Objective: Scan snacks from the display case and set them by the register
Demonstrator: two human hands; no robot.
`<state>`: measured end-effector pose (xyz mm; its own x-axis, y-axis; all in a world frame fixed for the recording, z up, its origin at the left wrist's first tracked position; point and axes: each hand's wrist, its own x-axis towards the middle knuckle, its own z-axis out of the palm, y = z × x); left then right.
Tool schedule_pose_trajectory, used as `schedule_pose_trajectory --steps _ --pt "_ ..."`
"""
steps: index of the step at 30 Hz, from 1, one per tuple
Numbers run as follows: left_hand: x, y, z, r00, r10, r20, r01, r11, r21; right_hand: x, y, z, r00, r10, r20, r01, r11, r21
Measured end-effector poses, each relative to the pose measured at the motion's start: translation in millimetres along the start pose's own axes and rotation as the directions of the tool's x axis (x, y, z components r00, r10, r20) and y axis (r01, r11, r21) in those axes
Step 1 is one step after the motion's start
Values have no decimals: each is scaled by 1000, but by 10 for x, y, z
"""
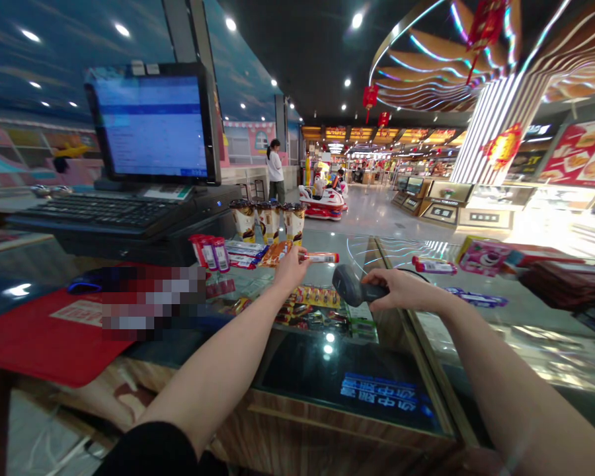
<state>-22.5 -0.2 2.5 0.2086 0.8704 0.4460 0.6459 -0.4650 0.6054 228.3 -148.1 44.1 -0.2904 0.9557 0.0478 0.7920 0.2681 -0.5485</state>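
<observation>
Through the head camera I take the middle of my view as the hub of the clock. At two o'clock a striped, lit column (493,129) rises beyond the counter. At six o'clock runs the glass-topped counter (297,360), wood-sided, with wares showing through its glass. The monitor (153,125) stands lit at ten (its text is too blurred for me to read), and the black keyboard (99,211) lies below it, towards nine. Between eight and nine, a red mat (44,337) spreads over the counter's near edge.

At three I have a pink box (483,256) lying on the glass. Just left of the hub, three patterned cups (270,221) stand upright in a row. At four, my right hand (399,289) has its fingers curled round the handle of a dark scanner (348,285), whose head points leftward; I cannot tell whether its trigger is pressed.

An orange packet (276,254) lies just beyond my left hand (291,268), whose thumb and fingers pinch one end of a red-and-white tube (322,257). The tube lies crosswise, also at four but closer in, its free end near the scanner's head.
</observation>
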Motion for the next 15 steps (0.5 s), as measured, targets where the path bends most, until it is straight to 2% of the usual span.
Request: schedule_pose_trajectory --steps 8,15 --pt "-16 42 -25 1000 -14 12 14 1000 -8 23 73 66 1000 16 27 -15 1000 -26" --pt "-6 28 -11 1000 0 11 0 1000 -29 -25 23 0 997 24 76 -32 994 104"
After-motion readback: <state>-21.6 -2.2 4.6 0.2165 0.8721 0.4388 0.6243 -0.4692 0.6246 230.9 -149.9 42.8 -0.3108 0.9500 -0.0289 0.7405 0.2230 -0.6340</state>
